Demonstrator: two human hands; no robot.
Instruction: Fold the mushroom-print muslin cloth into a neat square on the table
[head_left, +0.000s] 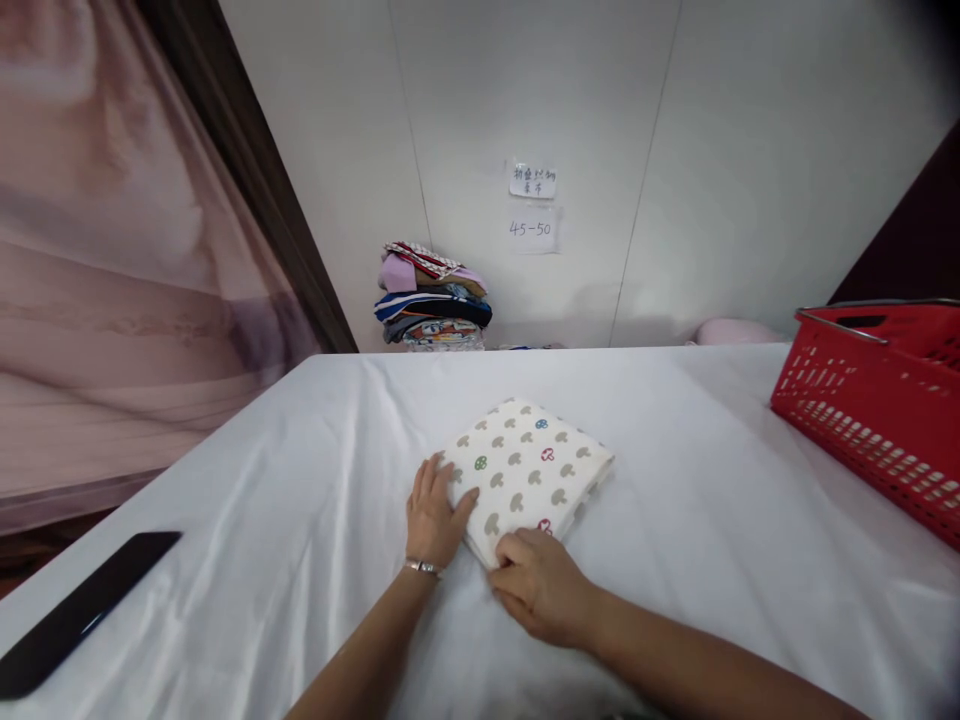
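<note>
A folded cream cloth [529, 468] printed with small mushrooms lies on the white-covered table [300, 500]. My left hand [433, 515] rests flat on its near left edge, fingers stretched out, a bracelet at the wrist. My right hand [541, 582] sits at the cloth's near corner with its fingers curled and closed onto the fabric edge.
A red plastic basket [877, 400] stands at the right edge of the table. A stack of folded clothes [433, 298] sits at the far edge against the wall. A black flat object [75, 610] lies at the near left. A pink curtain [112, 260] hangs on the left.
</note>
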